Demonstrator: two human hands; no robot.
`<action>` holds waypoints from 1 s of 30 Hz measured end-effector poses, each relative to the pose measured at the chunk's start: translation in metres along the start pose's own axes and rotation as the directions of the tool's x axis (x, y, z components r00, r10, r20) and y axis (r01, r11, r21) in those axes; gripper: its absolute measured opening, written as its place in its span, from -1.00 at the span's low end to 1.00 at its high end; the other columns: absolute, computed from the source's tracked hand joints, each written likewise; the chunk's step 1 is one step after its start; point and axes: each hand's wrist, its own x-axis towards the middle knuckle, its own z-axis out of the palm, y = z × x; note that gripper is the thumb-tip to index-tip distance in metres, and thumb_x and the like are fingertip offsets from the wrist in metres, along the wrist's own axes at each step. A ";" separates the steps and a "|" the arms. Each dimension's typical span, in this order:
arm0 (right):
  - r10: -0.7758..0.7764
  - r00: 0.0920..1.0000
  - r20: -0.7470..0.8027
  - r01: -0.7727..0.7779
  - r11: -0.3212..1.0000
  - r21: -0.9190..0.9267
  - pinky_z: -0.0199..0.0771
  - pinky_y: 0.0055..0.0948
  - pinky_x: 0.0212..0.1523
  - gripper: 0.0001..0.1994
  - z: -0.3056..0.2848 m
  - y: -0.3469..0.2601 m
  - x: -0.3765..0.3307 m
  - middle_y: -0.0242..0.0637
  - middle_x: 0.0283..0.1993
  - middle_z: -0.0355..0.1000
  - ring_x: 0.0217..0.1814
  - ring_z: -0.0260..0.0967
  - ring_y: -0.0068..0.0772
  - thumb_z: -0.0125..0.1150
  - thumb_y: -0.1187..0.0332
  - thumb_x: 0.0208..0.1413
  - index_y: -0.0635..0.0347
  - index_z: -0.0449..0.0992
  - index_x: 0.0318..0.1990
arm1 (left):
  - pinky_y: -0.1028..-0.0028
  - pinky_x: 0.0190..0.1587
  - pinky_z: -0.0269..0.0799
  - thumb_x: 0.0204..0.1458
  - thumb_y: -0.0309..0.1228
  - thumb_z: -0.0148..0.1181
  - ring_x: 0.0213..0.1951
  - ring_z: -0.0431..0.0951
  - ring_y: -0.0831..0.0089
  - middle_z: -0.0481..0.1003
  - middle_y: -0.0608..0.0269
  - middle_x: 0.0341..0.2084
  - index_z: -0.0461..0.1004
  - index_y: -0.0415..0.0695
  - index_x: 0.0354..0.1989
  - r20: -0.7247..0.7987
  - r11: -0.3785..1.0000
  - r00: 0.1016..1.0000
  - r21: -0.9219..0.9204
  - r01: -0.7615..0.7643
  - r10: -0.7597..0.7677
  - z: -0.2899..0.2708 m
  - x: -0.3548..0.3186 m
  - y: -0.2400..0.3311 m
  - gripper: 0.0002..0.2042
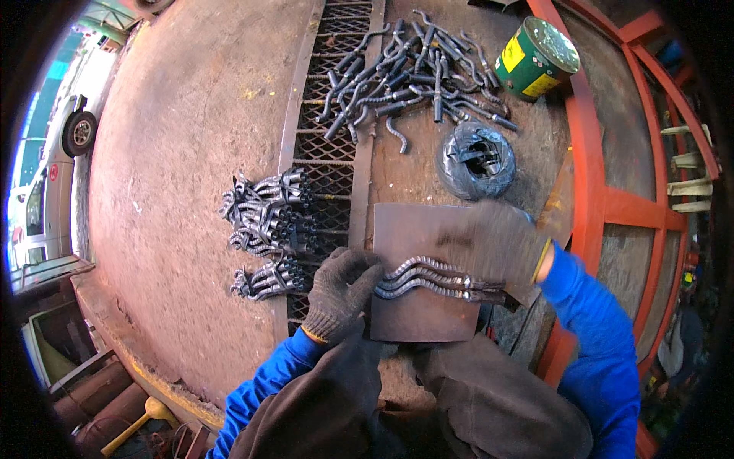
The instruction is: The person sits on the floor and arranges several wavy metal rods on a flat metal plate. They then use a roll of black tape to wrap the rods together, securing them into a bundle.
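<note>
My left hand (342,294), in a grey knitted glove, has its fingers curled closed at the left ends of a few bent ribbed steel bars (420,279). The bars lie side by side across a flat brown plate (420,325) in front of my knees, their dark sleeved ends pointing right. My right hand (501,241), gloved too, is smeared by motion over the right part of the plate, above the bars' sleeved ends. Its fingers cannot be made out. Just beyond it sits a ring-shaped coil (475,161) wrapped in shiny bluish plastic.
Tied bundles of similar bars (267,214) lie to the left, beside a metal mesh strip (332,122). A loose pile of bars (417,73) lies far ahead, near a green can (537,59). An orange steel frame (589,153) stands on the right; a parked vehicle (53,176) is far left.
</note>
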 end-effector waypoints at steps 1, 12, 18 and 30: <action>-0.042 0.996 -0.079 0.043 0.999 0.010 0.52 -0.23 -0.17 -0.81 -0.005 0.015 0.009 -0.03 -0.34 0.54 -0.29 0.52 -0.03 0.19 0.33 0.08 0.19 0.61 -0.20 | 0.47 -0.20 0.47 0.02 -0.52 0.26 -0.27 0.55 0.37 0.48 0.12 -0.30 0.55 -0.26 -0.25 -0.001 1.000 1.000 -0.010 0.013 -0.013 0.001 0.000 -0.001 -0.86; 0.495 0.866 -0.068 -0.479 0.783 -0.397 0.41 -0.10 0.12 -0.64 -0.002 0.144 0.146 -0.06 0.05 0.50 0.08 0.45 0.06 0.14 0.23 0.09 0.08 0.54 0.04 | 0.19 -0.02 0.45 -0.21 -0.19 0.23 0.04 0.45 0.19 0.46 0.31 -0.02 0.41 0.14 0.18 0.346 0.423 0.746 0.655 -0.626 0.568 0.023 0.013 0.023 -0.38; 0.601 0.793 0.098 -0.535 0.765 -0.358 0.30 -0.13 0.27 -0.36 0.005 0.184 0.174 -0.05 0.27 0.35 0.28 0.32 0.06 0.19 -0.01 -0.05 0.15 0.44 0.18 | 0.21 0.01 0.39 -0.17 -0.19 0.25 0.00 0.43 0.24 0.46 0.35 -0.10 0.48 0.15 0.07 0.342 0.518 0.806 0.630 -0.578 0.484 0.032 0.021 0.023 -0.49; 0.652 0.586 -0.482 -0.679 0.719 0.147 0.41 -0.06 0.09 -0.71 -0.010 0.161 0.184 0.11 -0.02 0.49 0.05 0.45 0.16 0.09 0.15 0.10 0.07 0.54 -0.11 | 0.20 -0.04 0.40 -0.22 -0.16 0.32 -0.05 0.46 0.20 0.49 0.32 -0.12 0.53 0.13 0.02 0.272 0.588 0.802 0.562 -0.581 0.532 0.027 0.021 0.030 -0.50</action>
